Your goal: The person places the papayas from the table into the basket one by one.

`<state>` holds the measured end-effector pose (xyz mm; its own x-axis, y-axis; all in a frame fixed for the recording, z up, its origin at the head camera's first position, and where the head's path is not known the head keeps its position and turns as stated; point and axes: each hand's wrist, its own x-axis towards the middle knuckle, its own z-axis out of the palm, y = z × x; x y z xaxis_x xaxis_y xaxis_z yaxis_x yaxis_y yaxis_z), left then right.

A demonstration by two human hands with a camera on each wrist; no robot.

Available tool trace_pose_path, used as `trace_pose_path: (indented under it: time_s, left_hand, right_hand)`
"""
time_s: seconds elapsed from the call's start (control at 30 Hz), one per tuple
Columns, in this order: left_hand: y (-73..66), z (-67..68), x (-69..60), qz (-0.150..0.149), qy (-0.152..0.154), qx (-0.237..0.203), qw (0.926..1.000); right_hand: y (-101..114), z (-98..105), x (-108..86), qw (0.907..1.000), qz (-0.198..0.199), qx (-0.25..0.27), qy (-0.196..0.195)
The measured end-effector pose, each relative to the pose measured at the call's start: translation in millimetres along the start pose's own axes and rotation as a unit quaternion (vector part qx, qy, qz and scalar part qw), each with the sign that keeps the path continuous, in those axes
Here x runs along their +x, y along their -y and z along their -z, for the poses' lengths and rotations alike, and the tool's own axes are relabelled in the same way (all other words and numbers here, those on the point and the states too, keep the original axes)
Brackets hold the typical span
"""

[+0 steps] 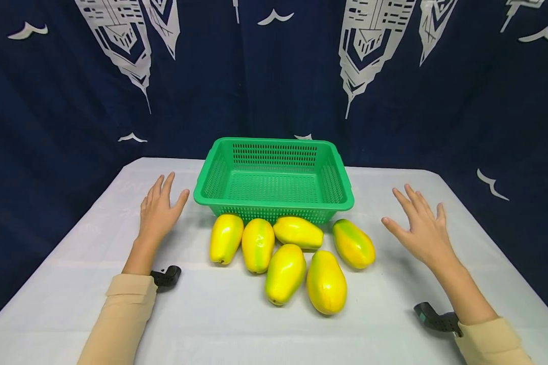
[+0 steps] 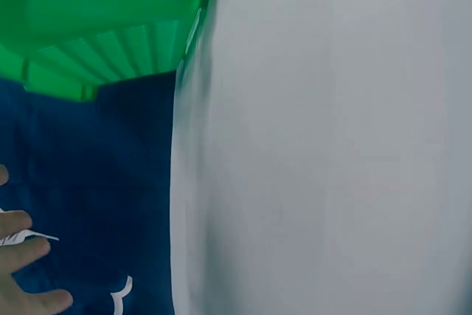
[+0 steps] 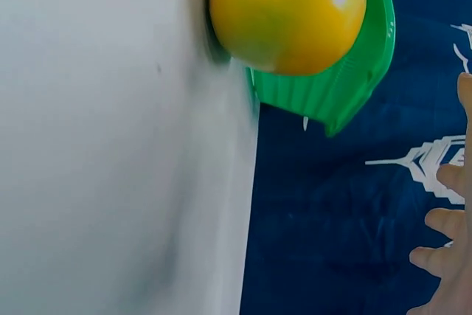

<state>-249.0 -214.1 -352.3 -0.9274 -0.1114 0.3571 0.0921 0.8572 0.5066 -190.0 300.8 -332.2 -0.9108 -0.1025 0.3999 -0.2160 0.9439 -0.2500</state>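
Several yellow-green papayas lie on the white table in front of a green basket (image 1: 274, 205); the rightmost papaya (image 1: 353, 244) is nearest my right hand (image 1: 422, 230). That hand is spread and holds nothing. My left hand (image 1: 157, 210), fingers extended and holding nothing, is left of the basket, apart from it. In the left wrist view the basket (image 2: 103, 5) is at the top left, with the left hand's fingers (image 2: 26, 256) at the lower left edge. The right wrist view shows a papaya (image 3: 287, 16) in front of the basket (image 3: 324, 94), and the right hand (image 3: 453, 241) at the right edge.
A white cloth covers the table (image 1: 201, 324). Behind it hangs a dark blue curtain (image 1: 274, 76) with white printed shapes. Black wrist devices show at the left wrist (image 1: 166, 277) and the right wrist (image 1: 436, 318).
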Motion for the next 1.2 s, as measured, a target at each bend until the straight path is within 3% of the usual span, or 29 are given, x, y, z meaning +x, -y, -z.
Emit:
trace_pose_path:
  time_s: [0.13,0.33,0.57,0.7,0.93,1.2]
  left_hand:
    - [-6.0,-2.0,2.1,-0.009,-0.053,-0.031,0.9981]
    - [-14.5,-6.9,3.7,-0.029,-0.131,-0.075,0.9881]
    - [-23.4,-14.3,2.6,-0.045,-0.176,-0.132,0.9744]
    - [-29.8,-16.7,3.8,-0.036,-0.172,-0.208,0.9622]
    - [-36.5,-23.3,6.1,-0.004,-0.121,-0.355,0.9269]
    - [-35.0,-33.9,1.8,0.024,-0.080,-0.440,0.8939]
  right_hand:
    - [6,-2,-5.2,0.9999,-0.006,0.007,-0.003]
    - [14,-4,-13.6,0.9993,0.002,0.034,-0.014]
    - [19,-11,-22.2,0.9976,0.026,0.060,-0.021]
    - [24,-13,-23.6,0.9962,0.028,0.082,-0.011]
    - [32,-19,-25.8,0.9940,0.028,0.105,0.015]
    - [41,-24,-28.9,0.9932,0.025,0.104,0.047]
